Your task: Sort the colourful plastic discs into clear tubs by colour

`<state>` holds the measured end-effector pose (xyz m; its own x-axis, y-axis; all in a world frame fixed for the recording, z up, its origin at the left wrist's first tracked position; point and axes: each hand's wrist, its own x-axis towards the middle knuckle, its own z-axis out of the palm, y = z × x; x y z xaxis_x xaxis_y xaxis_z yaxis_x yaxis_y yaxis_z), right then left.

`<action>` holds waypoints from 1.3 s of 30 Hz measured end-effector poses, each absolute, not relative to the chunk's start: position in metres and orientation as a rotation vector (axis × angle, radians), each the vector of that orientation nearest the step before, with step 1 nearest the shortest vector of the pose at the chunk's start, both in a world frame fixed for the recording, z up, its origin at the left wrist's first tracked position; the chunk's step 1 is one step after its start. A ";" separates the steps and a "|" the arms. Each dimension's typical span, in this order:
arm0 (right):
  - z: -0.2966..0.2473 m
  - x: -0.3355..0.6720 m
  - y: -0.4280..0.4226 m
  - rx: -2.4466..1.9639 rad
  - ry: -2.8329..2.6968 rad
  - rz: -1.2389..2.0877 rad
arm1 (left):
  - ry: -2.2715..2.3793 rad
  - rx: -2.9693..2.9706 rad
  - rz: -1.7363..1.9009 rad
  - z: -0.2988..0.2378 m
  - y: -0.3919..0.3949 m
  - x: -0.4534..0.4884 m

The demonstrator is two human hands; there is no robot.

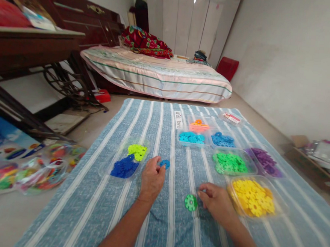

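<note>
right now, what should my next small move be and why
Probably pick up the green disc with the right hand: it lies on the striped cloth close beside those fingers, while the left hand already has a blue disc at its fingertips.

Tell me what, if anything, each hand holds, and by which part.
Left hand: a blue disc, by its left edge. Right hand: nothing visible; the green disc lies beside it.
</note>
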<state>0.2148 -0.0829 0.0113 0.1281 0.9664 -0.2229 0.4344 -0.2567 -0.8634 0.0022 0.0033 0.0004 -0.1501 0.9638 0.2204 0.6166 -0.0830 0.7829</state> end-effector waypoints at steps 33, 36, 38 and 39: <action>0.035 0.187 -0.016 -1.528 -1.153 1.160 | 1.239 1.549 0.918 0.006 -0.008 0.010; 0.055 0.216 0.002 -1.552 -0.970 1.021 | 1.266 1.564 0.920 0.006 -0.007 0.009; 0.065 0.230 0.010 -1.571 -0.889 0.959 | 1.267 1.588 0.914 0.004 -0.007 0.009; 0.067 0.233 0.010 -1.585 -0.877 0.949 | 1.264 1.593 0.911 0.003 -0.007 0.009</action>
